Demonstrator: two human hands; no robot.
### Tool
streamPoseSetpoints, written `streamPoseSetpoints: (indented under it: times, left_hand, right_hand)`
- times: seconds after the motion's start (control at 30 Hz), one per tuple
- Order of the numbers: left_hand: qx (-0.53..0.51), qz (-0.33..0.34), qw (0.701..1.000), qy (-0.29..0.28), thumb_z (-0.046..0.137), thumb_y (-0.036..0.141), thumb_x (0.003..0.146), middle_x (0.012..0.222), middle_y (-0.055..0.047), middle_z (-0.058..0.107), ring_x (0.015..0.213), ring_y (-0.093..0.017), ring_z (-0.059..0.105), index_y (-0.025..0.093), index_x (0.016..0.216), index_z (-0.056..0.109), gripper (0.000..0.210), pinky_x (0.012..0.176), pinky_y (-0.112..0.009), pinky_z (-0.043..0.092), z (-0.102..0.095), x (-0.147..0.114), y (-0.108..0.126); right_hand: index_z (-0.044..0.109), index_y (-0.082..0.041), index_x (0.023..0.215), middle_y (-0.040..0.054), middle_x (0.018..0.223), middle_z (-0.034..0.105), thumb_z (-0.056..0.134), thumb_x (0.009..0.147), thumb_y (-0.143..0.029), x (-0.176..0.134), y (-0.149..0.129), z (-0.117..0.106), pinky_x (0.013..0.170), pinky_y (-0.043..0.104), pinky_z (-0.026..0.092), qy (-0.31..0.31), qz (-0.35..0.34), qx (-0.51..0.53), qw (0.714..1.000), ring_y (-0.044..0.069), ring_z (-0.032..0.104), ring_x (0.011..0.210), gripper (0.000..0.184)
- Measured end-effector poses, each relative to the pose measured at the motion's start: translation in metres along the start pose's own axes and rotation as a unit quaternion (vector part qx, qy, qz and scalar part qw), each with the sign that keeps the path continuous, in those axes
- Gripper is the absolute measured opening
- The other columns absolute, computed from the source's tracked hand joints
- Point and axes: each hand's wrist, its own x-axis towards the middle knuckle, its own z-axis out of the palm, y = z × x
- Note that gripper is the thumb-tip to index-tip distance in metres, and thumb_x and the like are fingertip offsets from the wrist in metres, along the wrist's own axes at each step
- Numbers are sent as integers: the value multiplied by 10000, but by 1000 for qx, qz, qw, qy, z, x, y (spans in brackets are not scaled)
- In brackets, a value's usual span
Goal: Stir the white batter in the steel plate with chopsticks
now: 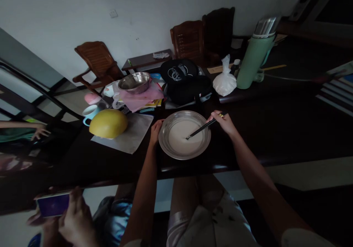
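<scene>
A wide metal bowl (184,157) stands near the front edge of the dark table, with a milky white liquid (178,142) inside. Against its left rim, my left hand (156,131) is closed, gripping the edge. My right hand (224,122), over the right rim, is wrapped around dark chopsticks (203,127). They slant down to the left, and their tips touch the liquid near the middle of the bowl. Whitish wet matter clings to the tips. My right palm and some of the fingers are hidden.
Left of the bowl, a yellow pomelo-like fruit (109,123) rests by a light blue mug (91,112). Behind are an empty metal basin (134,83), a black bag (182,81), a tied bag of white powder (224,83) and a green thermos (255,57). Another person's hands hold a phone (53,204).
</scene>
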Motion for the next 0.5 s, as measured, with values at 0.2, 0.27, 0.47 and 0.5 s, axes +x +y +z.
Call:
streamPoseSetpoints:
  times: [0.2,0.27,0.47,0.5]
  left_hand:
    - [-67,40,997,-23,249,706,901,1485,259,263,1439,-176,-91,443,1384,474,594,1213,-513,274,-3,-14,-9]
    - [-83,51,995,15,281,660,910,1467,261,328,1451,-162,-51,463,1390,457,548,1251,-458,191,-8,-18,-17]
    - [-76,-10,992,95,241,619,911,1413,213,467,1475,-179,140,442,1370,498,555,1261,-350,18,-18,-23,-28]
    - [-67,-17,993,100,205,606,924,1410,219,468,1475,-187,143,444,1374,492,558,1261,-360,-6,-17,-23,-27]
  right_hand:
    - [704,-231,705,25,755,745,619,825,-568,0,2,2,806,346,520,-20,-22,-17,999,213,707,788,368]
    - [694,-232,686,20,726,737,612,839,-552,0,2,0,789,339,519,20,-19,-7,1000,203,701,751,364]
    - [693,-222,665,32,695,728,609,821,-592,-1,1,3,757,332,513,-49,-3,-20,999,199,687,719,410]
    - [698,-223,675,32,707,732,615,812,-598,0,1,4,768,335,514,-55,-5,-22,998,203,691,736,408]
